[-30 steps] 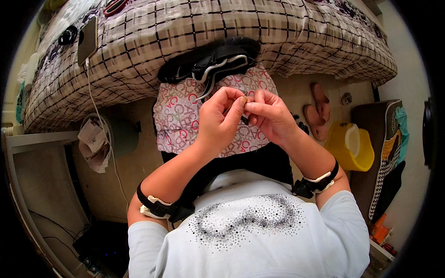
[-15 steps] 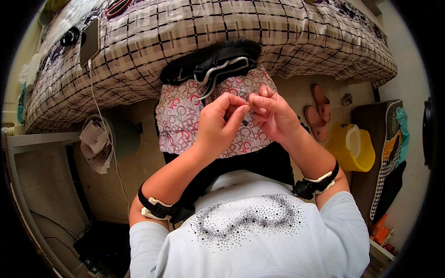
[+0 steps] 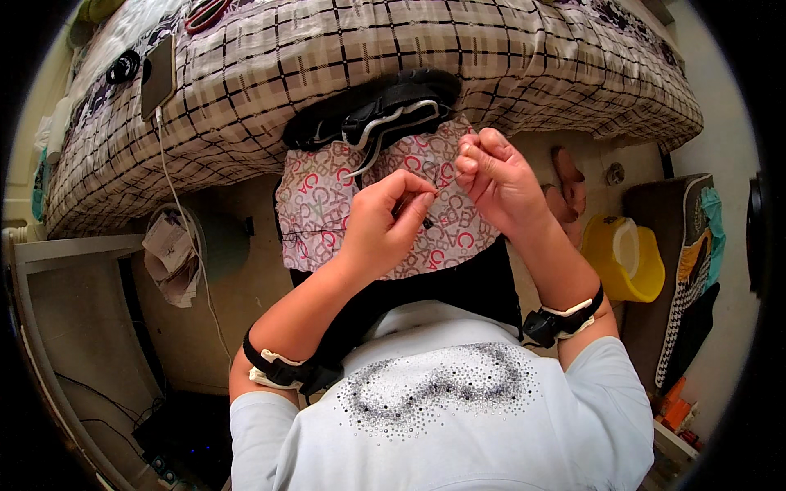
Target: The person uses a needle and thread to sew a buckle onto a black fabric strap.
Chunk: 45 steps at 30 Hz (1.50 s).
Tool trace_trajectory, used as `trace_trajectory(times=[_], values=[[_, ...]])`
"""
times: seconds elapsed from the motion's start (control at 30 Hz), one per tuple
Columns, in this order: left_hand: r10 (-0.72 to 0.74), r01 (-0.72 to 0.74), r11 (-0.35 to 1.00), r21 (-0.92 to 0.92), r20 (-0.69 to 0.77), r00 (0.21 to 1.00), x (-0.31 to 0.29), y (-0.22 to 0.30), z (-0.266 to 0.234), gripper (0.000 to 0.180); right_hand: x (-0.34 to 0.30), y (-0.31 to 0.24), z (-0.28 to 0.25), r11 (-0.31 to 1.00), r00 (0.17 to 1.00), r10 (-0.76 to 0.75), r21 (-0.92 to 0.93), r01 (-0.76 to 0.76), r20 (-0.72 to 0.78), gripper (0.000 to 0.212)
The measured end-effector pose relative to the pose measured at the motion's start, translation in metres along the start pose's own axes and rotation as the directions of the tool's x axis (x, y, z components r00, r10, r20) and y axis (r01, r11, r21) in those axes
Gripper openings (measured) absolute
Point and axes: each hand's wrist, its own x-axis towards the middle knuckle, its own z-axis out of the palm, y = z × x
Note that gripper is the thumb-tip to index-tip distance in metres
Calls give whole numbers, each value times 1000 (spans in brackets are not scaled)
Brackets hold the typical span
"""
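Observation:
My left hand (image 3: 386, 222) is closed in a pinch, thumb and forefinger pressed together over my lap. Higher and to its right, my right hand (image 3: 501, 180) pinches too, its fingers curled and the tips together. Whatever lies between either set of fingertips is too small to make out. The hands are apart. Beneath them a pale cloth (image 3: 315, 217) with a red and grey letter pattern covers my lap. A small dark thing (image 3: 427, 222) shows on the cloth beside my left fingertips. At the cloth's far edge rests a black strapped item (image 3: 385, 110) with grey-white edging.
A bed with a checked cover (image 3: 246, 74) spans the far side, bearing a phone (image 3: 159, 78) on a white cable. A bin (image 3: 221, 237) with papers stands left. On the right are pink slippers (image 3: 570, 184), a yellow bucket (image 3: 643, 270) and a brown box (image 3: 647, 213).
My right hand has drawn away from the left, slightly up and to the right, and its fingers have curled in. The left hand has barely moved.

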Motion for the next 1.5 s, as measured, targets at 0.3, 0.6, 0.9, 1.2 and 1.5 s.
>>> trace_trajectory(times=[0.3, 0.6, 0.9, 1.2, 1.5], values=[[-21, 22, 999, -38, 23, 1000, 2, 0, -4, 9, 2, -14, -3, 995, 995, -95, -9, 95, -9, 26], [-130, 129, 984, -124, -6, 991, 3, 2, -12, 12, 7, -4, 11, 200, 717, -675, -891, 406, 175, 14], [-26, 30, 977, -213, 20, 999, 15, -4, -11, 17, -27, 28, 23, -539, 887, -121, -779, 319, 446, 26], [109, -106, 994, 28, -152, 982, 0, 12, -36, 21, -16, 32, 27, -26, 982, -95, -986, 162, 163, 18], [113, -110, 993, 35, -483, 868, -50, -26, -63, 13, -22, 15, 16, 676, 921, 361, -640, -365, -144, 16]])
